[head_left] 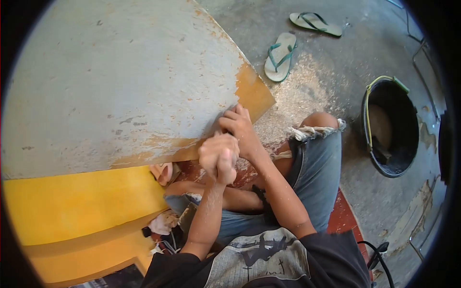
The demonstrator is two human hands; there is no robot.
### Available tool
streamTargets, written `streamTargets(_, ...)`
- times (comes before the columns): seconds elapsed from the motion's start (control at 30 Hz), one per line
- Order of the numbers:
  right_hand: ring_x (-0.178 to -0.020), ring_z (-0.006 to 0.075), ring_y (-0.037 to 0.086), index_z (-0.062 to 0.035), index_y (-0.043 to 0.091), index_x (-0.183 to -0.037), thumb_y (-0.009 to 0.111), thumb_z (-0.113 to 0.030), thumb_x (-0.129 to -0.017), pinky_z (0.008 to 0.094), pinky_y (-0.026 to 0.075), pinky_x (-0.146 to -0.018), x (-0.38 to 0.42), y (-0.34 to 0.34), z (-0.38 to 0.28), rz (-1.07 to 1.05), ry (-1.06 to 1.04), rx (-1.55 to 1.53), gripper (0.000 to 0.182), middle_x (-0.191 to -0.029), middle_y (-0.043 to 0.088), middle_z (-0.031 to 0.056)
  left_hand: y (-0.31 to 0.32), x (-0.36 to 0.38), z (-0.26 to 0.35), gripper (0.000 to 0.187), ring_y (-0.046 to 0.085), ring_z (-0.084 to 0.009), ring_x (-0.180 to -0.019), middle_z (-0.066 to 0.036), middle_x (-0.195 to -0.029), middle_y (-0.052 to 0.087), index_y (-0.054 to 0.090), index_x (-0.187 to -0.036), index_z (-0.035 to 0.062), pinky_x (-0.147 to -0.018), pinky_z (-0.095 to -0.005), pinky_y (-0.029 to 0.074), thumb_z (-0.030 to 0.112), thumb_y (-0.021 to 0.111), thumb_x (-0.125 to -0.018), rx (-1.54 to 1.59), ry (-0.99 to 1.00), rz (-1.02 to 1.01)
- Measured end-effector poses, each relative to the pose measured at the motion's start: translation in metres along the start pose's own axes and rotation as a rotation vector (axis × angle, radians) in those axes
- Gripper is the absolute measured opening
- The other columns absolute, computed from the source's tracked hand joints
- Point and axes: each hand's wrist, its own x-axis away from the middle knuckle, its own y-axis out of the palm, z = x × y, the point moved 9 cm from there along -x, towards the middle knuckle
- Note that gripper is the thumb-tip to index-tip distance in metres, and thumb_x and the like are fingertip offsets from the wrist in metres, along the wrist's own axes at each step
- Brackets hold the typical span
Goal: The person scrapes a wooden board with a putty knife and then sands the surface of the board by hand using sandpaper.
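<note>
A large board (120,81) with worn grey-white paint spans the upper left; orange-brown surface shows bare at its right corner and along its near edge. My left hand (219,156) is closed in a fist just off the near edge, and what it holds is hidden. Just beyond it, my right hand (238,128) has bent fingers pressed together at the board's edge by the bare corner. Any object between the two hands cannot be made out. Pale dust specks cover my forearms.
A black bucket (391,127) stands on the concrete floor at right. Two flip-flops (280,57) lie at the top, near scattered shavings (302,91). A yellow surface (86,206) lies below the board. A black cable (379,259) curves at lower right.
</note>
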Motion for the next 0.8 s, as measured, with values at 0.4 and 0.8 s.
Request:
streamTargets(0.4, -0.098, 0.0346, 0.060, -0.0056, 0.061, -0.101, 0.074, -0.021, -0.076, 0.0438, 0.043, -0.092, 0.084, 0.040, -0.093, -0.768, -0.051, -0.243, 0.032, -0.097, 0.063, 0.0126, -0.056, 0.076, 0.067, 0.041, 0.046, -0.0210, -0.046, -0.006, -0.053, 0.044, 0.043, -0.054, 0.0018, -0.048, -0.0343, 0.038, 0.017, 0.055, -0.091, 0.202, -0.143, 0.199)
streamTargets(0.8, -0.085, 0.0423, 0.066, -0.0035, 0.063, -0.102, 0.072, -0.018, -0.080, 0.0501, 0.050, -0.076, 0.032, 0.080, -0.151, -1.207, -0.174, -0.326, 0.028, -0.086, 0.069, 0.0204, -0.085, 0.051, 0.118, 0.053, 0.043, -0.0185, -0.042, -0.004, -0.049, 0.045, 0.046, -0.057, 0.0047, -0.049, -0.0343, 0.038, 0.034, 0.061, -0.099, 0.086, -0.006, 0.217)
